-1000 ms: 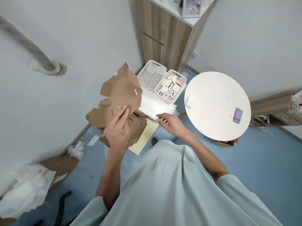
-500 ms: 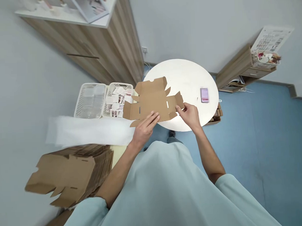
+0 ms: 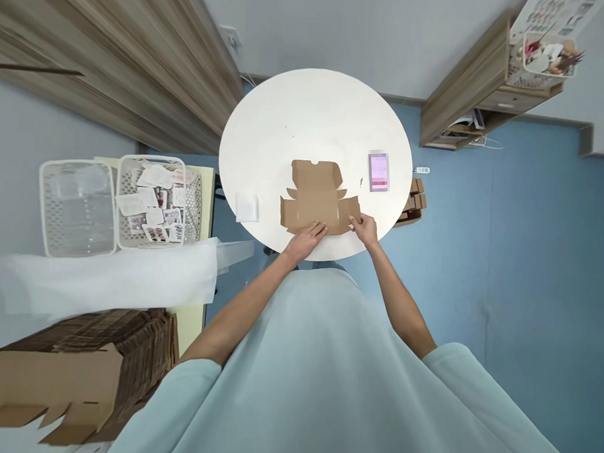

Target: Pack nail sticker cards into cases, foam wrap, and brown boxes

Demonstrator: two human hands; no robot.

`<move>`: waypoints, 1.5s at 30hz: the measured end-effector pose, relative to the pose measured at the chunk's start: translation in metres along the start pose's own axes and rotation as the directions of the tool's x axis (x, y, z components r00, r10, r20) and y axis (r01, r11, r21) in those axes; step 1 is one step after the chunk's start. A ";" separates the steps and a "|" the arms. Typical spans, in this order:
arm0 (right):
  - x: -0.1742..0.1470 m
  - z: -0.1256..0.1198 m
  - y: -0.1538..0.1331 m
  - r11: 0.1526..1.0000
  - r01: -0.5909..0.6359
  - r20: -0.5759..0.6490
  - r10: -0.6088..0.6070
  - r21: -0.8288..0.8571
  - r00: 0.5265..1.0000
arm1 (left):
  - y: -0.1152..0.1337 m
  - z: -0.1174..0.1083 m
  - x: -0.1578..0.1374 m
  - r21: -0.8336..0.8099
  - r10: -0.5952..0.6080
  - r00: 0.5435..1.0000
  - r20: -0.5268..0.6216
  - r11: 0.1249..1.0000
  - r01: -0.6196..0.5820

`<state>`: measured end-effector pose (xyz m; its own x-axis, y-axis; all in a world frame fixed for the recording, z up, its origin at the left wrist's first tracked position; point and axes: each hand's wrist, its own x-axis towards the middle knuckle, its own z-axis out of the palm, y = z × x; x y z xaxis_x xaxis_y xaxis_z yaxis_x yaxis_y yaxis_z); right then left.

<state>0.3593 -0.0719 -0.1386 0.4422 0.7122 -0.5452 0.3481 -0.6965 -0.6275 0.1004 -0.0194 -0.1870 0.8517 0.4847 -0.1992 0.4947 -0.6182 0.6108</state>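
One flat carton (image 3: 316, 194), held over the stack (image 3: 141, 340) a second ago, now lies on the table (image 3: 311, 106), seemingly in place for working, as the left hand (image 3: 305, 242) rests on its near edge, fingers together, and the right hand (image 3: 365, 230) pinches its right flap (image 3: 348, 208).

Your left hand (image 3: 306, 239) lies palm down, fingers (image 3: 320, 229) extended; your right hand (image 3: 365, 228) pinches; both forearms (image 3: 404, 303) converge forward.
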 end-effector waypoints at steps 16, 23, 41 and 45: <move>0.050 0.030 -0.023 0.928 0.212 0.056 -0.204 -0.306 0.977 | -0.051 0.023 -0.034 -0.082 -0.361 0.933 -0.010 0.930 0.359; 0.075 0.074 -0.063 0.906 0.236 0.270 -0.144 -0.351 0.952 | -0.060 0.009 -0.041 -0.110 -0.468 0.883 0.039 0.876 0.469; 0.012 0.085 0.004 0.843 0.377 0.410 -0.210 -0.383 0.888 | -0.051 -0.012 -0.032 -0.235 -0.717 0.696 -0.037 0.684 0.691; 0.013 0.089 0.007 0.843 0.362 0.377 -0.209 -0.399 0.902 | -0.050 -0.021 -0.023 -0.115 -0.720 0.694 0.000 0.690 0.715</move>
<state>0.2940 -0.0594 -0.1994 0.0144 0.8211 -0.5706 0.7831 -0.3641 -0.5042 0.0529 0.0137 -0.1965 0.2353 0.7816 -0.5777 0.9302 -0.0089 0.3669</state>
